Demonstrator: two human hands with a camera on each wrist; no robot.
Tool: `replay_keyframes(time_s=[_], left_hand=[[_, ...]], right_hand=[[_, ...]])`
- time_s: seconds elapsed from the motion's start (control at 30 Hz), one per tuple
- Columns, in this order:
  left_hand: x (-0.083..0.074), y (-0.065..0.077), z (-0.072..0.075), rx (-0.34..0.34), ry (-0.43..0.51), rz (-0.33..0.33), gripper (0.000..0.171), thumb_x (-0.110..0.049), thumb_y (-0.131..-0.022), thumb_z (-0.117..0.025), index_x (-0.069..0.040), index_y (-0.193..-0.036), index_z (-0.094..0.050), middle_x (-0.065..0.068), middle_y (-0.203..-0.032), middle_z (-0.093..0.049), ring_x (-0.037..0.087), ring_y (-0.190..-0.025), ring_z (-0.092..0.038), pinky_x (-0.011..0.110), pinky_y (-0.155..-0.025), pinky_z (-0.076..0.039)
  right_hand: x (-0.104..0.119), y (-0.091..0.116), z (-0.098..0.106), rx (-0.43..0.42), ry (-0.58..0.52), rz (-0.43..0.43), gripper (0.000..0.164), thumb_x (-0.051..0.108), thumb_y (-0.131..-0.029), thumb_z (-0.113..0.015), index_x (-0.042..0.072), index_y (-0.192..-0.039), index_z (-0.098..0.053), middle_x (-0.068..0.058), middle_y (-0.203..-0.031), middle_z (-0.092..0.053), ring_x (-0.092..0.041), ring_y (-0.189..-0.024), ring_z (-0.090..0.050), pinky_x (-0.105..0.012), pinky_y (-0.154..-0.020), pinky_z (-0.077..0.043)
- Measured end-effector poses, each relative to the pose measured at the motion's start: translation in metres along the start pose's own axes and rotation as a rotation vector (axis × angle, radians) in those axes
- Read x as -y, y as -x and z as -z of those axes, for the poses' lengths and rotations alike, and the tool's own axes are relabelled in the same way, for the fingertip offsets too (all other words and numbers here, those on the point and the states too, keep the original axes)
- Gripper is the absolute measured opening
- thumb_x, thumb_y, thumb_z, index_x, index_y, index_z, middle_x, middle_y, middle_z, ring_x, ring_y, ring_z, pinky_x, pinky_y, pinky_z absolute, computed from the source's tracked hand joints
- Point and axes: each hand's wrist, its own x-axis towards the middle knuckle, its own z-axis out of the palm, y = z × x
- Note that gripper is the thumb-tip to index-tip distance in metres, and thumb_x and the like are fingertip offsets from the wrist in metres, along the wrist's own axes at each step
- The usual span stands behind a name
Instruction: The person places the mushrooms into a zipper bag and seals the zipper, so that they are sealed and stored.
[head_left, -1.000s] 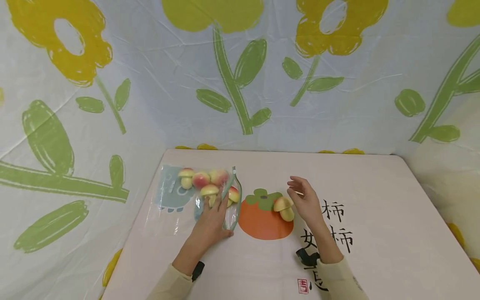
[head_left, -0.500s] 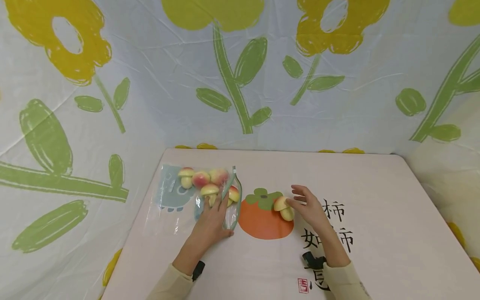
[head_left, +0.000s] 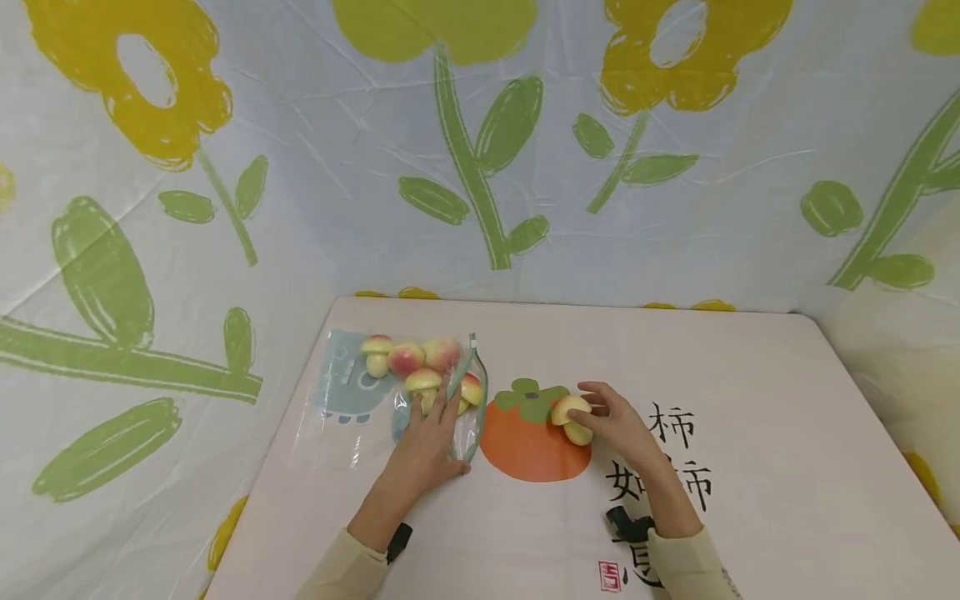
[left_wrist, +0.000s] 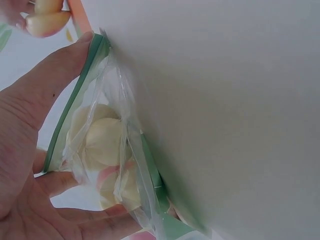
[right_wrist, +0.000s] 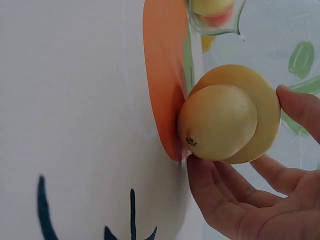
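In the head view, a clear zip bag (head_left: pixel 484 387) with a green edge lies at the left of the table, with several toy mushrooms (head_left: pixel 377 360) inside. My left hand (head_left: pixel 423 450) rests across its mouth, fingers spread; the left wrist view has the thumb against the green zip strip (left_wrist: pixel 65 117) and the mouth gaping. Further right, my right hand (head_left: pixel 621 427) pinches one yellow toy mushroom (right_wrist: pixel 217 122) between thumb and fingers. Its stem faces the right wrist camera. Whether this mushroom touches the table I cannot tell.
The pale table mat (head_left: pixel 480 550) bears a printed orange persimmon (head_left: pixel 525 458) and black characters (head_left: pixel 675 425). A flower-patterned cloth (head_left: pixel 360 167) hangs behind and at the sides of the table.
My right hand has moved down and in to the toy mushroom, and its thumb and fingers have come onto it. The left hand and bag have stayed in place.
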Motion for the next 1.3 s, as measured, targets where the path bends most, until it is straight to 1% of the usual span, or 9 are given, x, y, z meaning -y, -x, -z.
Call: replay_keyframes(time_s=[0.1, 0.37, 0.53, 0.63, 0.7, 0.77, 0.9, 1.0, 1.3], left_hand=[[-0.0011, -0.0005, 0.0007, 0.002, -0.001, -0.003, 0.131, -0.038, -0.058, -0.098, 0.0, -0.157, -0.021, 0.024, -0.162, -0.017, 0.063, -0.128, -0.035, 0.064, -0.107, -0.031], [-0.0025, 0.0015, 0.001, 0.005, 0.01, 0.013, 0.13, -0.037, -0.059, -0.098, -0.001, -0.157, -0.022, 0.022, -0.163, -0.016, 0.066, -0.127, -0.034, 0.063, -0.102, -0.04], [-0.0008, -0.0002, -0.0011, -0.025, -0.007, -0.024, 0.129, -0.038, -0.057, -0.099, 0.002, -0.155, -0.025, 0.024, -0.162, -0.019, 0.062, -0.127, -0.037, 0.064, -0.106, -0.033], [0.0004, -0.0011, -0.0017, -0.025, -0.022, -0.035, 0.128, -0.039, -0.057, -0.098, 0.003, -0.154, -0.027, 0.025, -0.161, -0.019, 0.061, -0.128, -0.039, 0.065, -0.108, -0.029], [0.0007, -0.0008, -0.0016, -0.014, -0.018, -0.027, 0.128, -0.039, -0.057, -0.098, 0.002, -0.155, -0.026, 0.024, -0.162, -0.018, 0.061, -0.128, -0.038, 0.065, -0.107, -0.03], [0.0011, -0.0004, -0.0014, -0.01, -0.013, -0.016, 0.128, -0.039, -0.058, -0.098, 0.001, -0.155, -0.025, 0.024, -0.162, -0.018, 0.063, -0.127, -0.037, 0.064, -0.104, -0.036], [0.0012, -0.0006, -0.0012, -0.018, -0.015, -0.016, 0.13, -0.038, -0.058, -0.098, 0.001, -0.157, -0.023, 0.024, -0.162, -0.018, 0.064, -0.126, -0.037, 0.064, -0.103, -0.037], [0.001, -0.0009, -0.0009, -0.018, -0.022, -0.02, 0.131, -0.038, -0.057, -0.098, 0.001, -0.157, -0.022, 0.024, -0.162, -0.018, 0.063, -0.127, -0.037, 0.065, -0.107, -0.031], [0.0009, -0.0002, -0.0019, -0.006, -0.032, -0.026, 0.131, -0.04, -0.058, -0.098, 0.002, -0.157, -0.022, 0.025, -0.161, -0.019, 0.06, -0.129, -0.037, 0.065, -0.108, -0.029]], right_hand=[[-0.0015, -0.0004, 0.0009, 0.006, 0.015, 0.003, 0.064, 0.028, -0.095, -0.071, 0.0, -0.145, -0.044, -0.029, -0.136, -0.05, -0.04, -0.118, -0.054, -0.043, -0.089, -0.052], [-0.0041, -0.0002, 0.0041, 0.02, 0.013, -0.007, 0.063, 0.031, -0.095, -0.071, -0.002, -0.143, -0.047, -0.03, -0.134, -0.053, -0.04, -0.118, -0.056, -0.045, -0.089, -0.053], [-0.003, -0.0007, 0.0049, 0.022, -0.036, -0.012, 0.061, 0.027, -0.096, -0.069, -0.006, -0.141, -0.046, -0.032, -0.133, -0.052, -0.038, -0.114, -0.058, -0.042, -0.085, -0.055], [-0.004, -0.0023, 0.0034, 0.025, -0.073, -0.026, 0.059, 0.026, -0.096, -0.069, -0.007, -0.141, -0.046, -0.032, -0.134, -0.051, -0.037, -0.113, -0.059, -0.041, -0.085, -0.056], [-0.0047, -0.0034, 0.0022, 0.025, -0.084, -0.035, 0.06, 0.026, -0.096, -0.069, -0.006, -0.141, -0.047, -0.032, -0.134, -0.052, -0.036, -0.111, -0.06, -0.04, -0.085, -0.056], [-0.0054, -0.0045, 0.001, 0.017, -0.089, -0.042, 0.06, 0.028, -0.096, -0.07, -0.005, -0.141, -0.048, -0.03, -0.133, -0.053, -0.034, -0.109, -0.062, -0.039, -0.084, -0.056], [-0.0058, -0.0048, -0.0001, 0.005, -0.1, -0.039, 0.061, 0.03, -0.095, -0.07, -0.004, -0.141, -0.048, -0.029, -0.132, -0.054, -0.031, -0.103, -0.064, -0.041, -0.085, -0.056], [-0.0054, -0.0049, -0.0006, 0.003, -0.12, -0.038, 0.062, 0.03, -0.096, -0.07, -0.004, -0.142, -0.046, -0.029, -0.133, -0.054, -0.03, -0.1, -0.066, -0.043, -0.086, -0.055], [-0.0017, -0.0049, -0.0023, -0.036, -0.169, -0.058, 0.064, 0.031, -0.095, -0.071, -0.003, -0.143, -0.046, -0.028, -0.133, -0.054, -0.029, -0.093, -0.066, -0.045, -0.086, -0.054]])
